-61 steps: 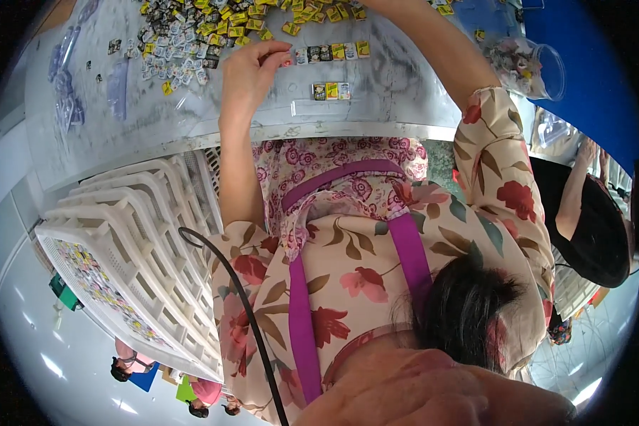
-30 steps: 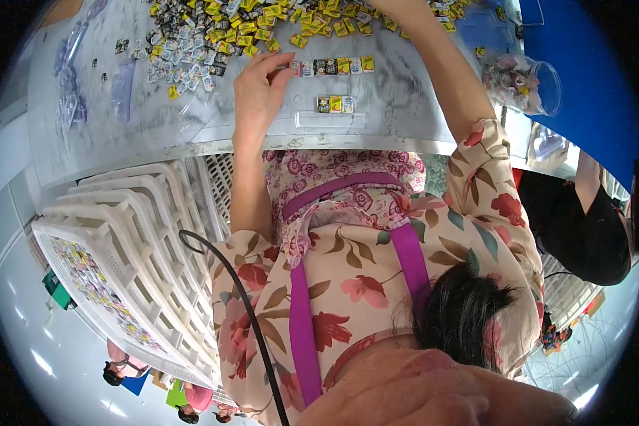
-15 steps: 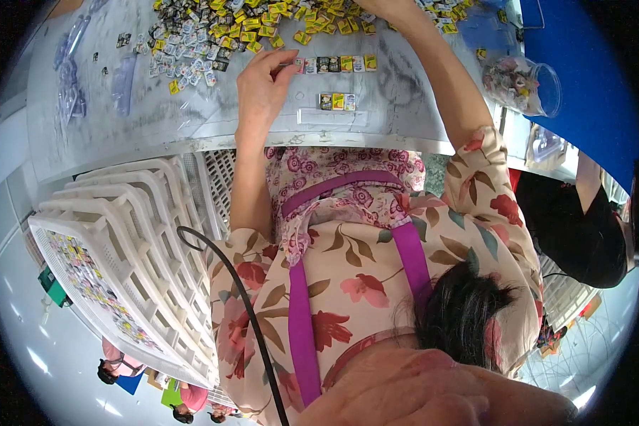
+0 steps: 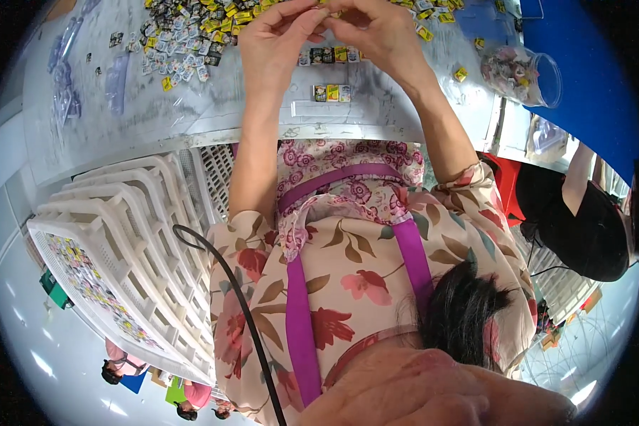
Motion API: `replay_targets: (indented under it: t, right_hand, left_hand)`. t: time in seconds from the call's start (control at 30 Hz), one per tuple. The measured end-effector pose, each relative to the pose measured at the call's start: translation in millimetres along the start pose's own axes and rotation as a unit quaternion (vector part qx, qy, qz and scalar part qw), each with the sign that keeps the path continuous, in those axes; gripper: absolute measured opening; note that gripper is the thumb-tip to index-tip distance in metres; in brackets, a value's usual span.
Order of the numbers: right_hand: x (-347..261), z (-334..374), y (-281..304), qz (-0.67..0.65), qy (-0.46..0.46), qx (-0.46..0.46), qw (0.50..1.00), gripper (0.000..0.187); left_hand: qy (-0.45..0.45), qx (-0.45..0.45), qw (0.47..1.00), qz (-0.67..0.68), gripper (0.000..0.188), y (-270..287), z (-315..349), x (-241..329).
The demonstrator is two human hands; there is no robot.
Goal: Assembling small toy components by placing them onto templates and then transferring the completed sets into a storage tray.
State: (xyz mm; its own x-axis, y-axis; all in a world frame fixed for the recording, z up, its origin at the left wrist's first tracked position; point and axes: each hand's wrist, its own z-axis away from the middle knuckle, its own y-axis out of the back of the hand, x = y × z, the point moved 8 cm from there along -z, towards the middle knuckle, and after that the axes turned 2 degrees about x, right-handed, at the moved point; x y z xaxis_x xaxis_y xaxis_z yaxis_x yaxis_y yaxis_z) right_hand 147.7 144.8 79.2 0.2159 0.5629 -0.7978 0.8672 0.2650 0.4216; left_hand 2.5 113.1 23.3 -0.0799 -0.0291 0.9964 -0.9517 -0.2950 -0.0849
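Observation:
My left hand (image 4: pixel 271 46) and my right hand (image 4: pixel 382 39) meet at the far side of the table, over the near edge of a heap of tiny printed boxes (image 4: pixel 184 39) in yellow, black and white. Both hands are closed, fingertips pinched together; whatever is between them is too small to make out. Below them runs a short row of the tiny boxes (image 4: pixel 326 55), its right end partly covered by my right hand. Nearer to me, three more boxes (image 4: pixel 332 93) stand side by side, just beyond a clear flat plastic strip (image 4: pixel 323 108).
A clear round jar (image 4: pixel 525 74) of mixed small pieces lies tipped at the right, with a loose yellow box (image 4: pixel 461 74) beside it. Clear plastic pieces (image 4: pixel 117 84) lie on the left. Stacked white crates (image 4: pixel 135 248) stand beside me; a person in black (image 4: pixel 575 220) is at right.
My left hand has left the row's left end and moved up and right. My right hand has drawn back from the far heap to meet it. A loose yellow box now lies near the jar.

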Motion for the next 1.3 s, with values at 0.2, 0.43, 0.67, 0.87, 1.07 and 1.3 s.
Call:
replay_targets:
  t: [0.2,0.43,0.67,0.87,1.07,1.3]
  right_hand:
    - [47,35,1,-0.231,-0.214,-0.005,0.949,0.011]
    - [54,85,10,-0.168,-0.284,0.032,0.943,0.021]
    - [84,92,33,-0.094,-0.315,0.142,0.934,0.022]
    - [57,84,37,0.065,-0.201,0.097,0.973,0.025]
    - [43,86,12,0.242,-0.121,-0.007,0.963,0.037]
    - [51,73,10,0.205,-0.073,-0.098,0.971,0.037]
  left_hand:
    - [-0.067,-0.048,0.996,-0.045,0.019,-23,4,0]
    - [-0.039,-0.027,0.974,-0.222,0.025,7,10,6]
    - [-0.043,-0.005,0.967,-0.25,0.024,67,13,-15]
    - [-0.009,-0.064,0.944,-0.325,0.033,62,28,-21]
    - [-0.044,-0.111,0.901,-0.417,0.039,39,26,-19]
    - [-0.076,-0.146,0.881,-0.443,0.039,31,25,-23]
